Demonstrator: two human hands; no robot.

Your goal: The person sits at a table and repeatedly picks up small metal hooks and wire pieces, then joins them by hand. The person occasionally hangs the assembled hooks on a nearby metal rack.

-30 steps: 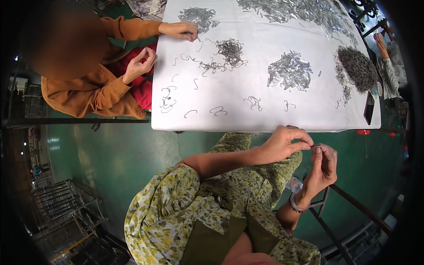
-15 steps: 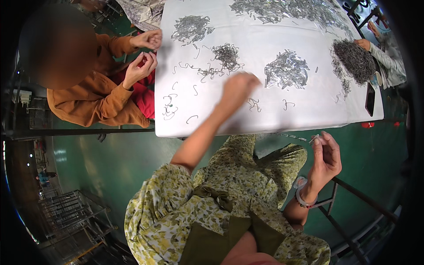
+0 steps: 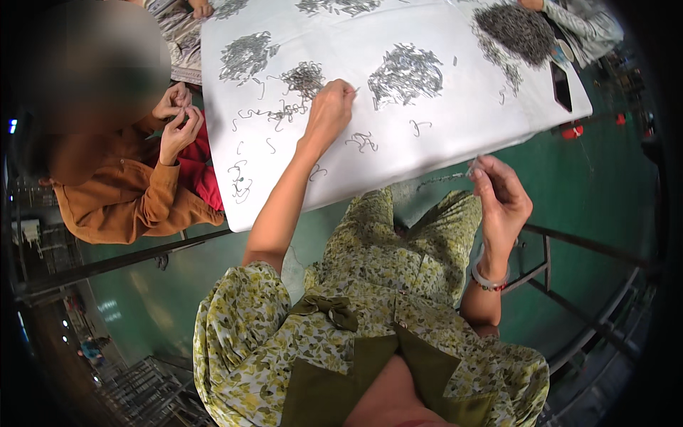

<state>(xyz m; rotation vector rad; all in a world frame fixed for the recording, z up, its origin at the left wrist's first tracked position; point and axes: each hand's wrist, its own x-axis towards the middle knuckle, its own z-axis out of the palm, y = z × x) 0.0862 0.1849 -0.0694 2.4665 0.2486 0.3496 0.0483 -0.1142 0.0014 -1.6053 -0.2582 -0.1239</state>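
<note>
My left hand reaches out over the white table and pinches a small metal hook between a pile of grey metal hooks and a smaller tangle. My right hand is raised off the table's near edge, fingers closed on a thin strung chain of hooks that trails to the left. A bracelet sits on that wrist. Short linked hook pieces lie on the sheet just beyond my left wrist.
A person in an orange top sits at the left, both hands together at the table's corner. Another person's sleeve reaches a dark hook heap at far right. A dark phone lies near the right edge. Green floor lies below.
My left hand left my right hand, went out over the table and closed on a hook near the piles. My right hand stayed raised with the chain.
</note>
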